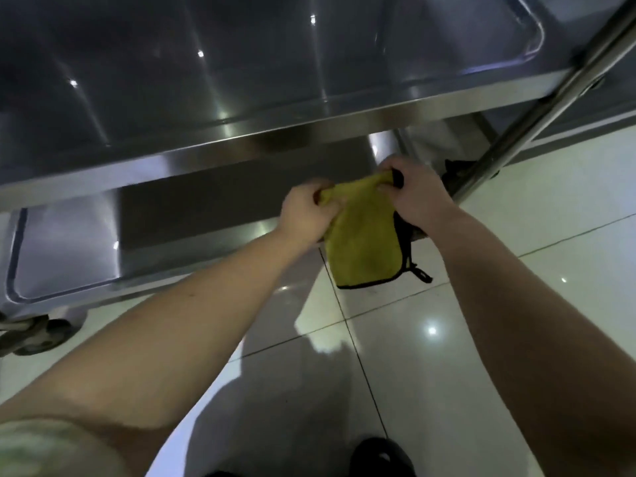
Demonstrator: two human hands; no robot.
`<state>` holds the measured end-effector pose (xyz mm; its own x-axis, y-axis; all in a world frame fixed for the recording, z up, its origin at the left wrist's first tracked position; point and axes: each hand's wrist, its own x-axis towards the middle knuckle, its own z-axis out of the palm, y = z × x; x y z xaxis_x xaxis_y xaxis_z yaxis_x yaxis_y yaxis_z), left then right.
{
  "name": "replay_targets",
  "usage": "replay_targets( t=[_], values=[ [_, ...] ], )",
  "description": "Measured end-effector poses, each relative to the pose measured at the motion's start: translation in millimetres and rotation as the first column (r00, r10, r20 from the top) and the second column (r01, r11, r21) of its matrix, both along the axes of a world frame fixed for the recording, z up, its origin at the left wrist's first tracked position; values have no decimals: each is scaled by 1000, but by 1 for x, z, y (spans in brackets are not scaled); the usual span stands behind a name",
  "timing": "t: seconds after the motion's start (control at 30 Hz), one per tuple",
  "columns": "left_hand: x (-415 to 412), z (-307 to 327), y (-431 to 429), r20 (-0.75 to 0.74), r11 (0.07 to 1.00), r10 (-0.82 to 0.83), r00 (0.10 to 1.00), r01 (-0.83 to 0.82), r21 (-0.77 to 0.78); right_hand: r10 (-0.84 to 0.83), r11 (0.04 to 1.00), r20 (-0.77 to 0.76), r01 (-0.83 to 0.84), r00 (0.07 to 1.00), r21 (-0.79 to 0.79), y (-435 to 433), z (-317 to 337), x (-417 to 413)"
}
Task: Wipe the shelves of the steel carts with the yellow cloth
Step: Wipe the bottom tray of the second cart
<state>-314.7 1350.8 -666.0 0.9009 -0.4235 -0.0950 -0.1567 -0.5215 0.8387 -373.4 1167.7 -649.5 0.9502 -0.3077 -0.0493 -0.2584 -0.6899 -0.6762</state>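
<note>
Gripping yellow cloth (361,242) | left hand (306,211), right hand (414,194) clenched | beside lower shelf (213,215) edge

lower shelf (213,215) lies open under the upper shelf (241,80); slanted post (537,98) blocks the right.

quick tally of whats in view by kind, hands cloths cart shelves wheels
hands: 2, left hand and right hand, both gripping the cloth
cloths: 1, yellow cloth with dark trim
cart shelves: 2, upper shelf and lower shelf
wheels: 1, caster at lower left
total: 6
</note>
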Motion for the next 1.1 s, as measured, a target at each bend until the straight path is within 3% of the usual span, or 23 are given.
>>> replay_targets(
  t=[0.07, 0.13, 0.23, 0.37, 0.53, 0.73, 0.8, 0.9, 1.0, 1.1],
  values=[
    [20, -29, -20, -1, 994, 67, 998, -67, 92, -124, 977, -71, 109, 990, -182, -9, -27, 26],
    [30, -61, -21, 75, 959, 99, 992, -115, 258, -217, 953, -120, 184, 969, -242, -5, -54, 32],
    [30, -97, 1, 250, 868, 32, 968, -151, 473, -64, 981, -110, 43, 992, -187, 17, -93, 12],
    [35, -119, 34, 407, 783, -167, 898, -131, 608, 68, 900, -185, -140, 980, -412, 31, -128, -8],
    [38, -128, 40, 401, 755, -199, 894, -121, 645, 48, 810, -228, -171, 973, -560, 41, -134, 8],
    [42, -132, 41, 362, 716, -167, 917, -139, 684, 42, 804, -260, -187, 965, -565, 11, -141, 19],
    [42, -130, 40, 357, 712, -166, 919, -139, 689, -38, 812, -313, -154, 949, -564, -26, -140, 29],
    [42, -132, 37, 363, 732, -163, 917, -134, 667, -174, 837, -409, -84, 896, -541, -61, -137, 43],
    [44, -134, 34, 366, 772, -144, 919, -128, 623, -268, 840, -408, 4, 873, -542, -35, -138, 63],
    [45, -129, 36, 369, 842, -88, 925, -129, 524, -142, 868, -401, -81, 905, -490, 37, -136, 89]
  ],
)
